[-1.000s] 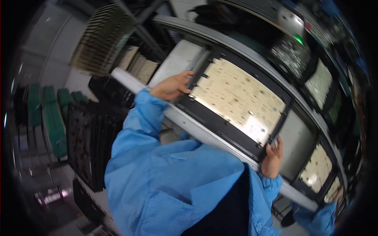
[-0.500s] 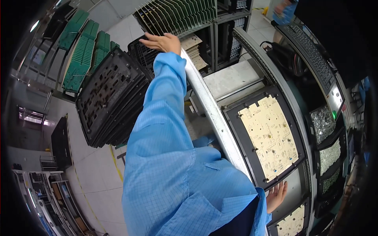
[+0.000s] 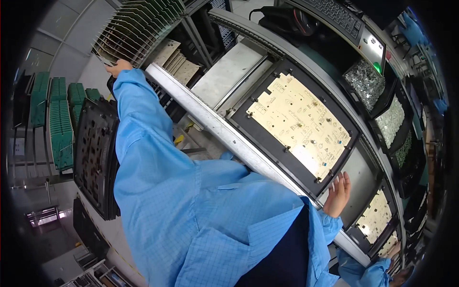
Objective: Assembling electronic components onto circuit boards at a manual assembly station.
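My left hand is at the lower edge of the front green circuit board in an upright row, its fingers closed at that edge and partly hidden. My right hand is open, fingers stretched upward and holding nothing, beside the near right corner of a black carrier frame. Clipped into this frame lies a cream circuit board with a few small parts standing on it. The frame rests on a conveyor with a pale metal rail along my side.
Stacked black carriers and racked green boards stand at left. A second cream board lies farther along the conveyor, near another person's blue sleeve. Beyond are bins of small parts, a keyboard and a black handheld scanner.
My left hand has moved from stretched out above the carriers to the front of the board row. My right hand stays open near the frame's corner. The view has turned.
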The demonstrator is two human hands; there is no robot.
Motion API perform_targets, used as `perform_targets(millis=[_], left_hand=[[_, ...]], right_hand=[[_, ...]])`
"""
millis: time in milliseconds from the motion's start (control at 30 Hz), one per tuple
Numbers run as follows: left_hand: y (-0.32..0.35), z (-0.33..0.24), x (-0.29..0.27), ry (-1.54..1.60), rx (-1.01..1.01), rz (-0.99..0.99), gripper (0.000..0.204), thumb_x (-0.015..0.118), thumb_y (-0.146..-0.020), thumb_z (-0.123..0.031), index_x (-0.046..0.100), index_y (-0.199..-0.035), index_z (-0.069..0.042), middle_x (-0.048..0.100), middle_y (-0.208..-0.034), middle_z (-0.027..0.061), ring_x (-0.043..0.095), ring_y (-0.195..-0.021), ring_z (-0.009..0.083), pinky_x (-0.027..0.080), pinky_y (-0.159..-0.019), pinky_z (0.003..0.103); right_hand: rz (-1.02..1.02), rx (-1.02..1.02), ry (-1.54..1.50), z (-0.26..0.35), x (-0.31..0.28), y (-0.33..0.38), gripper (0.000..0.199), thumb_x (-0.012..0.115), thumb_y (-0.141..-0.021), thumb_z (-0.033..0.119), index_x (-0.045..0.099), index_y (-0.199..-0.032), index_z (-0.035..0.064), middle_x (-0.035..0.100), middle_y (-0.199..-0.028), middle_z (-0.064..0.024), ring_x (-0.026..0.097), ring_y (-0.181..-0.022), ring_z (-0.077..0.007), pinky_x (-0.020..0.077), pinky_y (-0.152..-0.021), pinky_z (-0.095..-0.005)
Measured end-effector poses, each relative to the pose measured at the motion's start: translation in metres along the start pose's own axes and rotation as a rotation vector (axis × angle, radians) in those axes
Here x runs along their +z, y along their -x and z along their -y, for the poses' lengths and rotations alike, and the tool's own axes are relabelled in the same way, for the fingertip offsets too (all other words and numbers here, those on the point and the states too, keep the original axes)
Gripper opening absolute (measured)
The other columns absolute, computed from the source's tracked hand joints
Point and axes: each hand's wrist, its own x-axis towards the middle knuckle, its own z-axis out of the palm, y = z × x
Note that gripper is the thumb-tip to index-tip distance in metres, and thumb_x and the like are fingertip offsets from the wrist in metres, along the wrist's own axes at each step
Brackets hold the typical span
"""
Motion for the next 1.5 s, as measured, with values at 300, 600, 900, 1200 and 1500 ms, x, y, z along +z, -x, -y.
perform_targets(millis=[300,600,900,1200,1500], left_hand=[[0.071,-0.054,0.006,-0.182,0.507,-0.580,0.058,0.057,-0.081,-0.013,0.039,-0.132,0.008,0.048,-0.124,0.0322,0.051,-0.107,0.0456,0.042,-0.094,0.051],[0.454,-0.167,-0.018,0.544,1.675,1.439,0.026,0.058,-0.086,-0.009,0.064,-0.111,-0.006,0.065,-0.106,0.0171,0.062,-0.100,0.0325,0.051,-0.085,0.041],[0.599,-0.168,0.052,-0.022,1.943,1.253,0.017,0.061,-0.075,0.000,0.067,-0.091,0.000,0.067,-0.095,0.0150,0.061,-0.098,0.0344,0.051,-0.085,0.041],[0.607,-0.151,0.074,0.213,1.751,1.267,0.023,0.060,-0.080,-0.002,0.070,-0.100,-0.007,0.067,-0.095,0.0161,0.062,-0.097,0.0345,0.050,-0.087,0.043],[0.585,-0.149,0.041,0.338,1.578,1.537,0.020,0.058,-0.083,-0.001,0.068,-0.099,-0.006,0.067,-0.092,0.0164,0.062,-0.089,0.0365,0.050,-0.080,0.042]], right_hand=[[0.065,-0.174,0.171,0.022,0.010,-0.006,0.040,0.059,-0.094,0.017,0.049,-0.132,0.0049,0.054,-0.128,-0.0095,0.055,-0.111,-0.0204,0.0466,-0.090,-0.0327],[0.105,-0.789,0.641,0.104,0.004,-0.074,0.023,0.055,-0.096,0.007,0.058,-0.118,0.0018,0.062,-0.115,-0.0074,0.058,-0.103,-0.0142,0.0475,-0.086,-0.0276],[-0.021,-1.298,1.033,0.136,0.079,-0.132,0.020,0.059,-0.088,0.002,0.063,-0.107,0.0029,0.064,-0.096,-0.0141,0.059,-0.088,-0.0311,0.0507,-0.076,-0.0358],[-0.030,-0.990,0.932,0.106,0.047,-0.116,0.018,0.059,-0.091,0.005,0.063,-0.108,0.0006,0.067,-0.093,-0.0158,0.066,-0.080,-0.0271,0.0517,-0.070,-0.0335],[0.369,-0.076,0.732,0.081,0.018,-0.054,0.027,0.049,-0.098,0.017,0.062,-0.103,-0.0059,0.066,-0.077,-0.0163,0.066,-0.065,-0.0214,0.0534,-0.062,-0.0347]])
